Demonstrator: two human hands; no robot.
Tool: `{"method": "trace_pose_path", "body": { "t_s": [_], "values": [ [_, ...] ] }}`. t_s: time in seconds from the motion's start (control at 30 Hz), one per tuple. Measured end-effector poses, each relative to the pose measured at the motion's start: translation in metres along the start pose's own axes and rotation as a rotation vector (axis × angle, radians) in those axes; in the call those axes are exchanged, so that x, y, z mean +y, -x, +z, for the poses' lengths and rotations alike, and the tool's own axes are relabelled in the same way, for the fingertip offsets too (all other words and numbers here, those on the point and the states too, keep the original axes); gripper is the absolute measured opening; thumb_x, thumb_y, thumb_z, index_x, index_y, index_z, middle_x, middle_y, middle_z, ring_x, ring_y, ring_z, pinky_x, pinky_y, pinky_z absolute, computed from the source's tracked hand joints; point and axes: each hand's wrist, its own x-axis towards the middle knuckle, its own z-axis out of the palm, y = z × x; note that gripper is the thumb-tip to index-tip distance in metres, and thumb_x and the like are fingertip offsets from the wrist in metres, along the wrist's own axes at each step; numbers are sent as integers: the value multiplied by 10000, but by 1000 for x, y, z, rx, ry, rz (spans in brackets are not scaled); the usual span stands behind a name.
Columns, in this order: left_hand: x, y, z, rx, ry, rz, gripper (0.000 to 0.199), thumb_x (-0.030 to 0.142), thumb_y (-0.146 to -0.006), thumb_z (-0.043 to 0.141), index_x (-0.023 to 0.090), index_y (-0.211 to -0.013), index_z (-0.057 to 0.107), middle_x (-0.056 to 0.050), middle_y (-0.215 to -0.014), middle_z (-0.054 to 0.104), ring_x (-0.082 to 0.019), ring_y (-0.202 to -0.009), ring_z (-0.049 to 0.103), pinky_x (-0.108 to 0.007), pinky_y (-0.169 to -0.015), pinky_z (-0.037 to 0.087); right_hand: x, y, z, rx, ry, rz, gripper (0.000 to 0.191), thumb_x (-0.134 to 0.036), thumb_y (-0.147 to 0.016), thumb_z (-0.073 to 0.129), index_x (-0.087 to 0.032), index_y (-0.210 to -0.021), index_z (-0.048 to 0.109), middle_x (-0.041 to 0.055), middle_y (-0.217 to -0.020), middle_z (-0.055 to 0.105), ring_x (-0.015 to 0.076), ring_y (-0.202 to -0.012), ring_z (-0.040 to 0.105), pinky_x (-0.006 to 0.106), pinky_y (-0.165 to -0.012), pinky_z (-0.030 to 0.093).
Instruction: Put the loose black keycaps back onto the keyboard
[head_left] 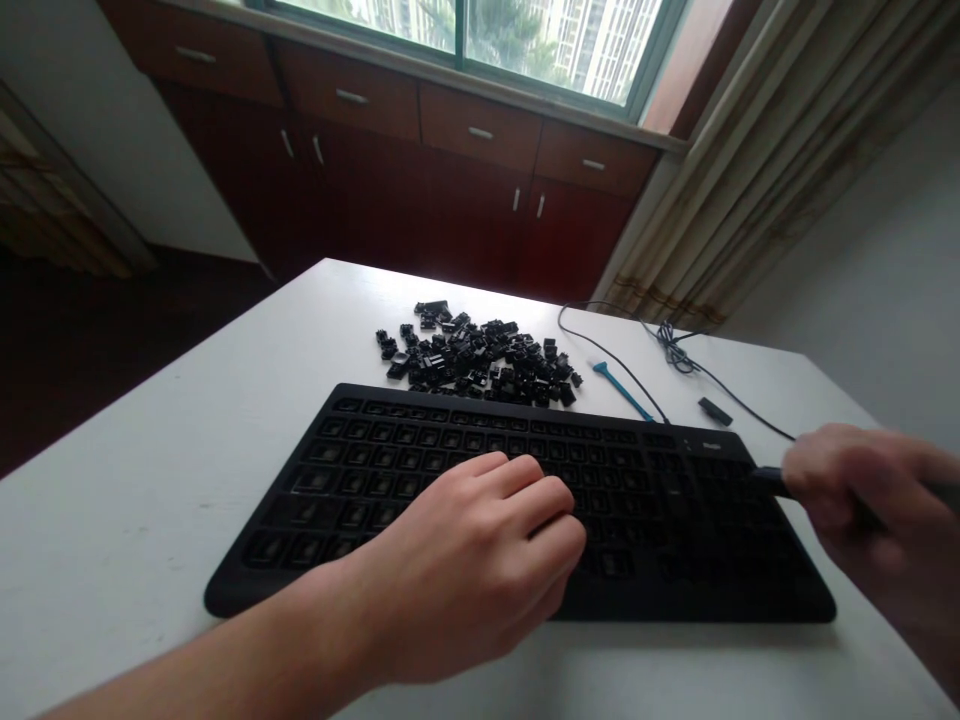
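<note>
A black keyboard with its keycaps off lies across the table, its rows of bare key sockets showing. My left hand rests over its front middle, fingers curled down onto the sockets; the fingertips and thumb are hidden. At the right end, my right hand is closed around a slim black tool, somewhat blurred. The tool's tip points left over the number pad area, and its exact kind cannot be made out. Behind the keyboard is a heap of loose black keycaps.
A blue tool with a pale tip lies behind the keyboard, near a small black piece. A black cable is looped at the back right of the white table. Wooden cabinets stand beyond, under a window.
</note>
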Motion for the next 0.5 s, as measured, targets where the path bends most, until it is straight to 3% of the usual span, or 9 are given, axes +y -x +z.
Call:
{"method": "trace_pose_path", "body": {
  "t_s": [0.03,0.07,0.13,0.27,0.37,0.5],
  "values": [
    [0,0,0,-2,6,-2,144,191,-969,494,186,-924,630,-30,-904,645,-172,-785,554,-336,-695,444,-7,-6,7,68,-196,101,426,-281,-978,492,-255,-556,441,-26,-426,354,147,-377,412,321,-375,376],
    [0,0,1,-4,12,-4,148,195,-973,488,186,-928,629,-29,-912,646,-172,-788,551,-337,-698,444,-14,-12,15,52,-366,241,468,-294,-978,485,-245,-524,383,-32,-397,289,140,-352,365,313,-351,346],
    [-1,0,2,-9,23,-10,157,200,-979,477,187,-932,626,-28,-919,646,-172,-792,546,-340,-706,444,-30,-26,28,28,-555,353,496,-308,-954,516,-225,-506,321,-44,-390,243,110,-327,259,296,-325,291],
    [-1,0,3,-15,40,-19,160,198,-979,469,190,-941,623,-25,-937,646,-172,-805,543,-343,-717,451,-57,-41,36,52,-578,300,548,-335,-930,565,-211,-477,283,-41,-390,231,101,-329,246,304,-330,289],
    [-2,0,3,-12,45,-21,157,196,-977,469,190,-947,623,-21,-949,647,-171,-810,546,-347,-724,462,-54,-38,42,121,-620,181,555,-378,-929,576,-206,-490,284,-48,-395,224,97,-334,235,295,-341,294],
    [-2,0,3,-14,51,-21,156,199,-980,469,193,-945,622,-17,-951,650,-174,-824,555,-354,-743,479,-41,-35,58,7,-638,381,490,-284,-926,570,-220,-484,369,-57,-413,253,92,-345,237,289,-338,189]
  ]
}}
